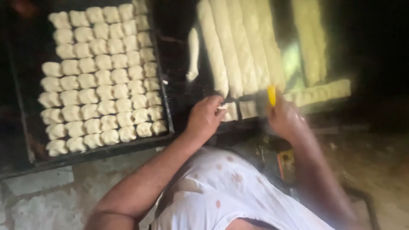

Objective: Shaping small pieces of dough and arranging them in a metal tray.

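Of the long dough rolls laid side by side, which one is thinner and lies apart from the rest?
The thin dough roll at the far left, lying alone with a dark gap between it and the thick rolls, which lie packed together. It sits above the left hand.

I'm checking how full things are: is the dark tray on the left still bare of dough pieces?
No, the dark tray is packed with rows of small dough pieces across nearly its whole surface.

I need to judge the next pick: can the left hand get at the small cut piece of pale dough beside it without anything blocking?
Probably yes. The left hand already rests right beside the small cut piece of pale dough, apparently touching it, with nothing between them. The right hand, holding a yellow tool, stays off to the other side.
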